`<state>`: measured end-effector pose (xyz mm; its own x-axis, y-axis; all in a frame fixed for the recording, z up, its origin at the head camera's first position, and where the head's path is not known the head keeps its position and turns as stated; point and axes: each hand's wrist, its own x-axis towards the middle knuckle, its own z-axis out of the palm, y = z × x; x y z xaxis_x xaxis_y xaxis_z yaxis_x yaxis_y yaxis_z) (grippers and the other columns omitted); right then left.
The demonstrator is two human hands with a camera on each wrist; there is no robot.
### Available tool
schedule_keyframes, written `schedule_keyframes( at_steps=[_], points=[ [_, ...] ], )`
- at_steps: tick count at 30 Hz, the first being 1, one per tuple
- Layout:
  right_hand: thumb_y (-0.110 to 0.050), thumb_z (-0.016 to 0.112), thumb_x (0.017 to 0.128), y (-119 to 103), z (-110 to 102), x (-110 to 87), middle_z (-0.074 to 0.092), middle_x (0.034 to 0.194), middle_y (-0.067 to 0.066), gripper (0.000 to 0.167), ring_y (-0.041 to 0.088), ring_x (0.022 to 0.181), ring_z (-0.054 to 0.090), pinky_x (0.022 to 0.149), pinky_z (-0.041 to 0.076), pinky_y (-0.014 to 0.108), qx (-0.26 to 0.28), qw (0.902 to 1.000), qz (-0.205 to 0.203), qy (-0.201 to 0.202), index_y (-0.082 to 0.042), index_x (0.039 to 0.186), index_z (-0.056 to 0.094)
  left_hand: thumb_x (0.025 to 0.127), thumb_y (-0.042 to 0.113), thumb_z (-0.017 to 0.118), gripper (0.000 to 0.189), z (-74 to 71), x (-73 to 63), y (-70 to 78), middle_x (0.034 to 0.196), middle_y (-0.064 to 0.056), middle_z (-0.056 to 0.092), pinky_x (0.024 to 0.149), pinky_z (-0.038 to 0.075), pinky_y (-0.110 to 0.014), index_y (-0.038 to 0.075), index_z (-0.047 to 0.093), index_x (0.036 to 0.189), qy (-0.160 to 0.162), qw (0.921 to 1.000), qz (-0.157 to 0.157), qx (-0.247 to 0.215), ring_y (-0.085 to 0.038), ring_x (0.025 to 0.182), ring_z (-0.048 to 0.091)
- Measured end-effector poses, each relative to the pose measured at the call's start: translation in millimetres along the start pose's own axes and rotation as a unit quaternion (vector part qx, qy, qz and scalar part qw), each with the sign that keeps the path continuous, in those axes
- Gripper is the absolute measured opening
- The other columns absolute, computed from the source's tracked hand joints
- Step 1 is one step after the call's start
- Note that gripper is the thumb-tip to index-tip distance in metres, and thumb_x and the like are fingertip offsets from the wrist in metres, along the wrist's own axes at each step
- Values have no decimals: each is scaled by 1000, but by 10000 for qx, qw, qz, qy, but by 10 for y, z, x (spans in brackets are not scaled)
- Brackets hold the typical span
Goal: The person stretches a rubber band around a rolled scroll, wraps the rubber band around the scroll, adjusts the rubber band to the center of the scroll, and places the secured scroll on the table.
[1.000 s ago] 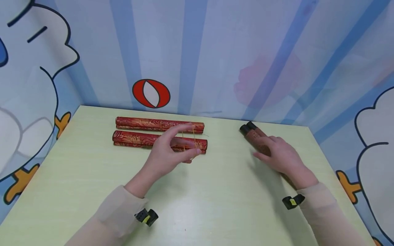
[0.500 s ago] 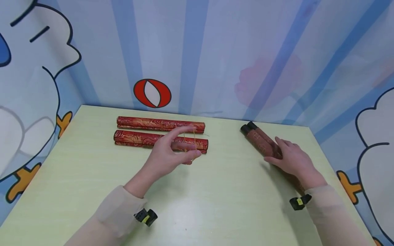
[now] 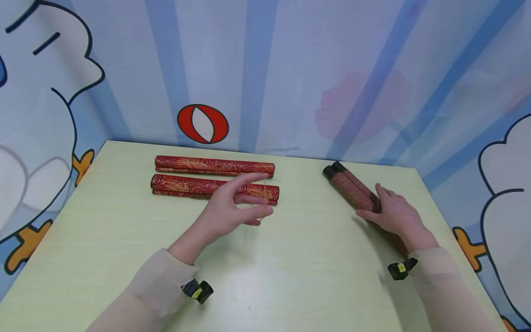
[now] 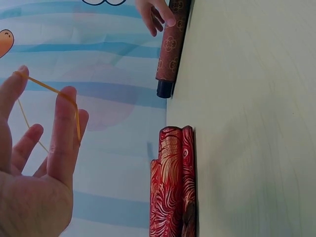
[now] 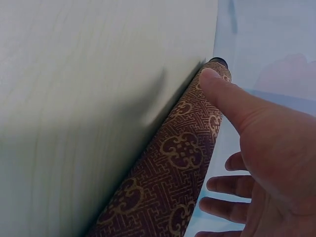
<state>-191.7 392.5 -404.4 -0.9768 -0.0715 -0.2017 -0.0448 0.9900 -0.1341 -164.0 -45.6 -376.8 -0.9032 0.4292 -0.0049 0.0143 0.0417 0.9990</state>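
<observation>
A thin yellow rubber band (image 4: pixel 42 84) is stretched round the spread thumb and fingers of my left hand (image 3: pixel 226 207), which is raised in front of two red-and-gold patterned rolled bundles. The far red bundle (image 3: pixel 186 163) and the near red bundle (image 3: pixel 182 184) lie side by side at the back left. On the right, two brown scrolls (image 3: pixel 350 189) with black ends lie together at a slant. My right hand (image 3: pixel 396 212) is over their near half, fingers spread. In the right wrist view, the thumb overlaps the brown patterned roll and the other fingers extend beside it.
The pale table (image 3: pixel 290 276) ends at the back against a blue striped cloth backdrop (image 3: pixel 282 92) with cartoon prints. A small camera is worn at each wrist, over beige sleeves (image 3: pixel 435 272).
My right hand has drawn back to the right along the brown scrolls, uncovering more of their far part. My left hand stays nearly in place with the rubber band.
</observation>
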Motion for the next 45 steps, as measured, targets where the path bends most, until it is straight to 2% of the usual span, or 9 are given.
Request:
schedule_keyframes(
  at_steps=[4,11,19,26,33,39,45],
  points=[
    [-65,68,98,4,11,18,33,157,47,114,66,139,41,110,41,74,5,10000,76,-56,14,163,18,93,23,87,70,18,7,-10,131,-6,73,80,67,-49,32,54,155,-37,10000,-27,-20,-23,113,76],
    [-62,72,96,8,45,27,37,155,46,115,64,137,44,108,44,73,54,9998,144,-106,14,164,18,93,21,87,77,48,5,-30,148,-6,64,80,67,-47,25,50,160,-110,9999,-35,-53,-27,109,78],
    [-62,74,94,37,99,9,43,151,46,117,64,131,51,101,49,72,40,9997,177,-149,14,164,18,92,19,87,76,60,17,-52,153,-8,59,78,67,-47,25,51,159,-147,9998,-34,-111,-27,112,77],
    [-62,76,93,71,116,-8,47,147,46,116,63,128,54,94,53,70,-38,9993,320,-174,13,163,23,92,17,87,76,81,10,-48,149,-8,63,78,68,-47,25,51,159,-211,9996,-19,-175,-27,111,77],
    [-61,78,91,105,121,-17,53,140,46,113,61,120,59,88,54,68,3,9994,330,-60,14,160,29,92,17,87,70,112,34,-63,133,-7,72,81,66,-53,32,56,154,-271,9994,-56,-205,-28,114,76],
    [-61,78,90,105,135,-1,54,139,45,114,60,119,60,87,54,68,29,9995,312,-23,14,160,29,92,18,87,71,115,35,-62,135,-7,71,78,67,-48,32,56,154,-285,9995,-14,-144,-30,116,75],
    [-59,77,92,108,150,7,56,136,46,110,61,115,62,86,55,67,-63,9996,280,2,14,159,31,92,17,87,72,110,28,-67,138,-7,69,78,67,-47,30,55,155,-270,9996,-28,-93,-26,114,76]
  ],
)
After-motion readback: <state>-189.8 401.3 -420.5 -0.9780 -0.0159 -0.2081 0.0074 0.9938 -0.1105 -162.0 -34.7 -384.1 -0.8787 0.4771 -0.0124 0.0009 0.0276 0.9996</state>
